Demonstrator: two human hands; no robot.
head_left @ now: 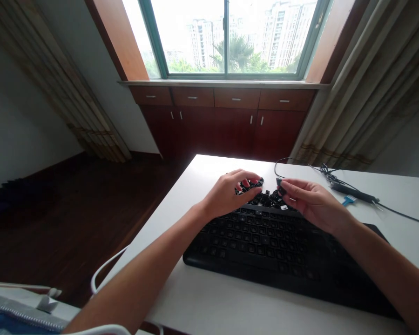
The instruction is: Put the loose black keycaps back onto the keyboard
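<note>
As loose keycaps [267,199] heap at the keyboard's [265,246] twelve o'clock edge, my left hand [228,193] curls its fingers around some, likely corralling them. My right hand [312,202] pinches one keycap [281,190].

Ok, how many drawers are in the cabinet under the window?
4, in one row just below the window sill: far-left drawer, centre-left, centre-right, far-right. None seems hidden.

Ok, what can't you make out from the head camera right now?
- Head view: the left hand covers part of the loose keycaps, so its grip is hidden.
- The right hand fingertips meet a small dark piece; too small to tell if held.
- The keyboard legends are blurred; its right end lies under the right forearm.
- The cable runs off the right edge.
</note>
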